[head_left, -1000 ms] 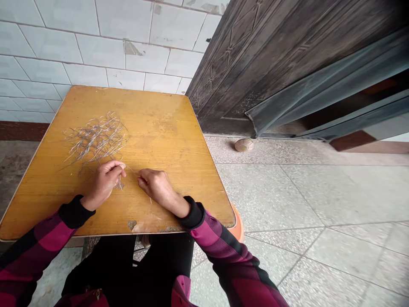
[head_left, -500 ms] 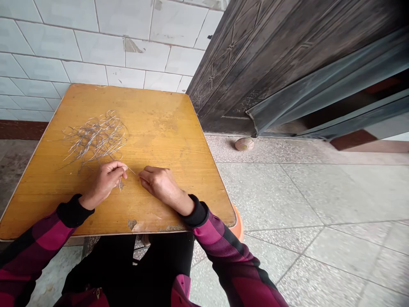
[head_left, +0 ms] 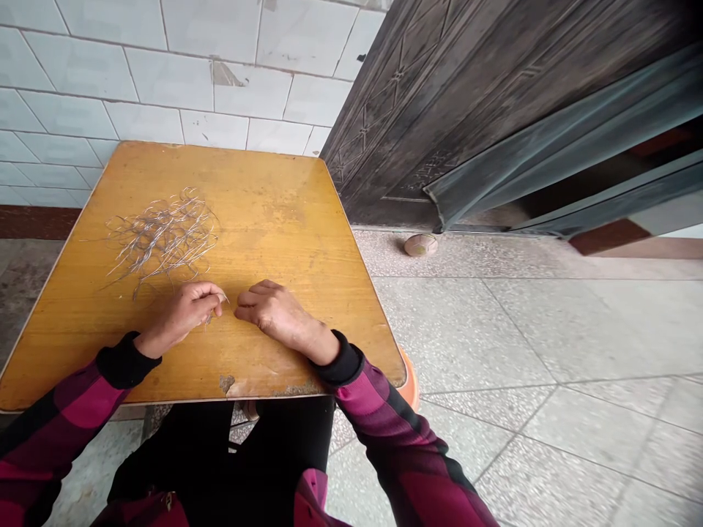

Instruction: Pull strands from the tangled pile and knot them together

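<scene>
One thin wire sits pinched in our left hand; our right hand, curled narrow beside it, probably needs the free end next, near the wire pile.

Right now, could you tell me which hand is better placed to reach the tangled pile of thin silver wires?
Probably left: the left hand lies nearest the tangled pile of thin silver wires, though pinching one wire; the right hand is farther off.
</scene>
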`<control>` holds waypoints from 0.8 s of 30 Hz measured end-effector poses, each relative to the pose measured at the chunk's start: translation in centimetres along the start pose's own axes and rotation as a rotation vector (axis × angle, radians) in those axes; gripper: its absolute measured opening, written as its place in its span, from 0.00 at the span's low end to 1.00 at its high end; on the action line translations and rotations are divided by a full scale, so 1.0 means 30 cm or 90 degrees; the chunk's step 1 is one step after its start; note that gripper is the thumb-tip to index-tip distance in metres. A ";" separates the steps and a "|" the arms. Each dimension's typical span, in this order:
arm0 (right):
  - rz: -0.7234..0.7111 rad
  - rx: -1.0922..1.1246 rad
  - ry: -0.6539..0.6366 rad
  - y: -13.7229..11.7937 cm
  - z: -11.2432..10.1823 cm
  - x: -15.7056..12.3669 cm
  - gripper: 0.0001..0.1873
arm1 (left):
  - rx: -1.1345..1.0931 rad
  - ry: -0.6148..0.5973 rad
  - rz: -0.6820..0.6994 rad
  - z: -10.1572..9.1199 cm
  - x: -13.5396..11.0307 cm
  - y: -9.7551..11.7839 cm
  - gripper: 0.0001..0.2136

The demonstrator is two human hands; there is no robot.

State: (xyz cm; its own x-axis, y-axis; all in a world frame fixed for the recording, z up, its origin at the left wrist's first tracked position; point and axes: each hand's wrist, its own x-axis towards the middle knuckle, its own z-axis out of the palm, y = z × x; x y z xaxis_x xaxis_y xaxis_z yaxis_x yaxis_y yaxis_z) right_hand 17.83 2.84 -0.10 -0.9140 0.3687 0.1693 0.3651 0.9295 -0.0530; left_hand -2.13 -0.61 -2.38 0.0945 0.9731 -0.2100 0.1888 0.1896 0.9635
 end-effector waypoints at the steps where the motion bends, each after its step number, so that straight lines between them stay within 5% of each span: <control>1: -0.024 0.000 -0.001 0.003 0.000 0.000 0.10 | 0.014 -0.018 -0.002 -0.003 0.001 -0.002 0.06; 14: -0.126 0.010 -0.018 -0.016 -0.019 -0.014 0.07 | 0.107 -0.174 -0.029 -0.017 -0.008 0.054 0.06; 24: -0.015 0.030 0.108 0.114 -0.021 -0.066 0.11 | -0.019 -0.142 -0.066 -0.024 -0.006 0.043 0.09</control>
State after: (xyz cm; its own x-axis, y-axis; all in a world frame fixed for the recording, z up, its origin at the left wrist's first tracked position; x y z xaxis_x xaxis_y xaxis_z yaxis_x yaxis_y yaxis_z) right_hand 21.01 5.30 0.01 -0.8780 0.3426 0.3342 0.3312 0.9390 -0.0925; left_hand -2.60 -0.44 -1.00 0.2901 0.8961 -0.3360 0.1798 0.2938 0.9388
